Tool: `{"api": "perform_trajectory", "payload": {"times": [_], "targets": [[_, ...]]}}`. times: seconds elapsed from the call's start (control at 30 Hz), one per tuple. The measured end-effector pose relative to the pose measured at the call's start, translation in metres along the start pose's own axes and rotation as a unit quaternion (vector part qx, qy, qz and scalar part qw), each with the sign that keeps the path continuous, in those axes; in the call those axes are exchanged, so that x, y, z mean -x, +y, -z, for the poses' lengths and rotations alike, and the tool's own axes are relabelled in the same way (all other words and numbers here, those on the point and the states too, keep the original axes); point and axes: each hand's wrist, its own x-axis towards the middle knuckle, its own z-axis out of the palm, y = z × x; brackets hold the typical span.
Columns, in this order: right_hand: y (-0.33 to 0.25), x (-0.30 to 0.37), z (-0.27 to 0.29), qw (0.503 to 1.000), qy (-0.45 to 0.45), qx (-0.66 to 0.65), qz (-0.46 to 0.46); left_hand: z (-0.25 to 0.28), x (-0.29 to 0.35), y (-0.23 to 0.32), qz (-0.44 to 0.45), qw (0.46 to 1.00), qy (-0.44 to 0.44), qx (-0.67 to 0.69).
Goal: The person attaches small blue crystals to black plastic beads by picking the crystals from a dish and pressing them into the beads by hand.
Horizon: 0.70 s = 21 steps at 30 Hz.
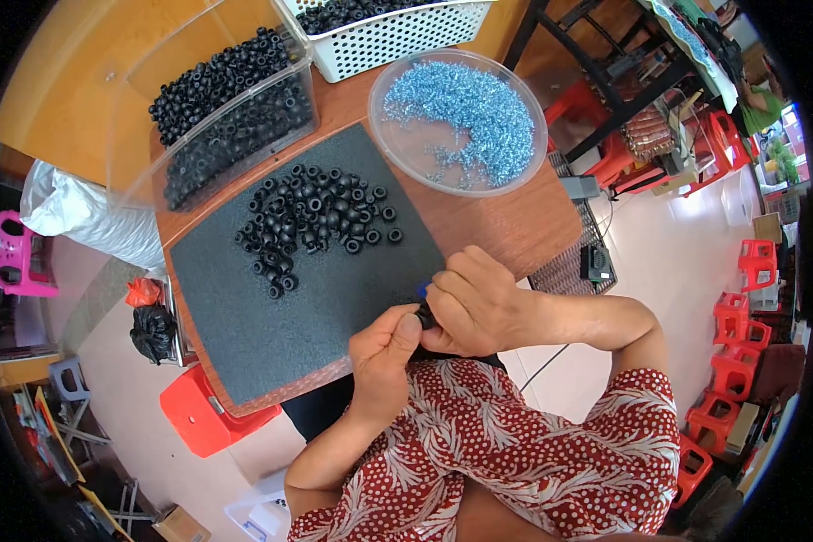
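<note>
The small black rounded piece (426, 317) is mostly covered; it is pinched by the left hand (385, 350), against the closed right hand (477, 305), in which a largely hidden blue object (422, 291) is gripped.

Black piece (426, 315), off the mat's (307, 298) near right corner: mostly hidden between left hand (384, 352) and right hand (474, 307). Blue item (422, 291), same corner: mere tip visible, kind unclear. Basket (397, 52), beyond the mat: cut off by top edge. Blue bits (465, 108), right of the mat: individually too small to tell. Stool (199, 411), near side of the mat: partly hidden.
</note>
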Motion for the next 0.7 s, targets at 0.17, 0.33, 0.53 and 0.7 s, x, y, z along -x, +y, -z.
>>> {"api": "perform_trajectory", "payload": {"times": [0.17, 0.33, 0.53, 0.7], "targets": [[0.000, 0.000, -0.002, 0.999, 0.009, -0.025, 0.032, 0.003, -0.001, -0.003, 0.002, 1.000, 0.006, 0.016], [0.001, 0.005, -0.005, 0.997, -0.010, -0.010, 0.080, 0.005, -0.002, -0.008, 0.025, 0.998, -0.017, 0.047], [0.027, -0.010, 0.007, 0.998, -0.001, 0.027, 0.052, 0.010, -0.018, -0.003, -0.164, 0.947, 0.045, -0.272], [0.125, -0.059, 0.020, 0.981, 0.135, 0.131, -0.057, 0.009, -0.058, -0.002, -0.433, 0.666, 0.054, -0.605]]}}
